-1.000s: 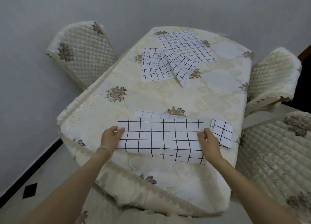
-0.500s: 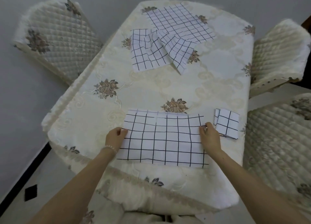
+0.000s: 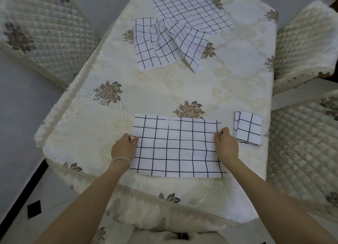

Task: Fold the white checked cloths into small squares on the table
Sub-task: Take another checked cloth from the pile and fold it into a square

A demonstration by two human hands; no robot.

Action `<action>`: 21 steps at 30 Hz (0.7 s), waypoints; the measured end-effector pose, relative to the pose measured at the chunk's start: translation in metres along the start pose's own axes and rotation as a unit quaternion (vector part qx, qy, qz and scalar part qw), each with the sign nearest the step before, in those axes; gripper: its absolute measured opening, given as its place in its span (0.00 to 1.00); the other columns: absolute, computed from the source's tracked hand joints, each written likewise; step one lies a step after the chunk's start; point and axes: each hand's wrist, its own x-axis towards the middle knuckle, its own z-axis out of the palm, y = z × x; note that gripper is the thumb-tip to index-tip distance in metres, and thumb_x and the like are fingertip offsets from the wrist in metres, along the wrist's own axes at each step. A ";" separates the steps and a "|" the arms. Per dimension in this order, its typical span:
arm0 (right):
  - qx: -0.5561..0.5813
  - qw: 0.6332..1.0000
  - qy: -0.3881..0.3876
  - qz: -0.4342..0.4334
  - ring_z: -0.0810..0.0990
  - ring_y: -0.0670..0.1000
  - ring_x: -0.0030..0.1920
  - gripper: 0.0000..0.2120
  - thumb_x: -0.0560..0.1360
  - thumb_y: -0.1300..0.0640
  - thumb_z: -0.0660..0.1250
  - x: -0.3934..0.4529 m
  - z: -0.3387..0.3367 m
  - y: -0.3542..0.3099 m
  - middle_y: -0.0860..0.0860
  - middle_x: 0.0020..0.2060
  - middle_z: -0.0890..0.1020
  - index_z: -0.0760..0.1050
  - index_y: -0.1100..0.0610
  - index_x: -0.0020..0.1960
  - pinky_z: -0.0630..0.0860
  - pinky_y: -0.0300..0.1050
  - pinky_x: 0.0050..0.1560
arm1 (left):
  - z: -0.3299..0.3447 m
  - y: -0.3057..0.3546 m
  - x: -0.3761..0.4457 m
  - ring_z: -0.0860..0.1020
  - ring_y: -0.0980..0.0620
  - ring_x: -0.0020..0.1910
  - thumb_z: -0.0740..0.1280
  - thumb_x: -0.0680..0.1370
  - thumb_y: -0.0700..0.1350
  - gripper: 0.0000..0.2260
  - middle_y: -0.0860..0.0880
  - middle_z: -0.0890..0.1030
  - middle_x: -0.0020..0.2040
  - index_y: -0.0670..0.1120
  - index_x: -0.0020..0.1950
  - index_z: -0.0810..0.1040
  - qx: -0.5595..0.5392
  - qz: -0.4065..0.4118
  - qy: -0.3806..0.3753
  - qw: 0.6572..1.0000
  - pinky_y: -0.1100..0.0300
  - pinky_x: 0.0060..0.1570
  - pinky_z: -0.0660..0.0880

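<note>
A white checked cloth (image 3: 175,146), folded to a wide rectangle, lies flat near the front edge of the table (image 3: 164,90). My left hand (image 3: 123,148) pinches its left edge, and my right hand (image 3: 226,146) pinches its right edge with curled fingers. Just to the right lies a small folded checked square (image 3: 248,128), apart from my right hand. At the far end, a large checked cloth (image 3: 190,11) is spread flat. Two rumpled checked cloths (image 3: 153,46) (image 3: 192,44) overlap in front of it.
A cream floral tablecloth with a lace hem covers the table. Quilted chairs stand at the far left (image 3: 42,33), the far right (image 3: 303,42) and the near right (image 3: 301,152). The rectangle's near edge lies close to the table's front edge.
The cloth's upper layer, held raised a second ago, has come down and now lies flat over the lower one. Both hands stay at the side edges. The camera has tilted down towards the table.
</note>
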 end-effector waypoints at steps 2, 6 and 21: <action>0.014 1.000 0.012 0.002 0.73 0.58 0.33 0.04 0.80 0.59 0.57 -0.002 0.001 -0.002 0.52 0.32 0.72 0.65 0.61 0.51 0.59 0.44 0.27 | 0.001 -0.001 -0.001 0.68 0.49 0.29 0.60 0.79 0.53 0.16 0.48 0.70 0.30 0.44 0.37 0.65 -0.001 0.003 0.002 1.000 0.56 0.30 0.61; -0.074 0.985 0.139 -0.065 0.75 0.63 0.49 0.18 0.74 0.61 0.67 -0.010 0.007 -0.013 0.63 0.51 0.75 0.70 0.65 0.62 0.74 0.52 0.44 | 0.004 -0.002 -0.002 0.68 0.49 0.28 0.60 0.79 0.53 0.16 0.49 0.69 0.28 0.45 0.37 0.64 0.001 0.009 0.013 1.000 0.56 0.31 0.62; -0.142 0.946 -0.068 -0.283 0.51 0.52 0.77 0.28 0.81 0.47 0.45 -0.046 0.106 -0.076 0.52 0.77 0.54 0.51 0.57 0.78 0.43 0.50 0.75 | 0.016 -0.010 -0.004 0.72 0.43 0.28 0.59 0.80 0.53 0.13 0.46 0.73 0.28 0.44 0.45 0.68 0.022 0.053 0.068 0.996 0.54 0.30 0.65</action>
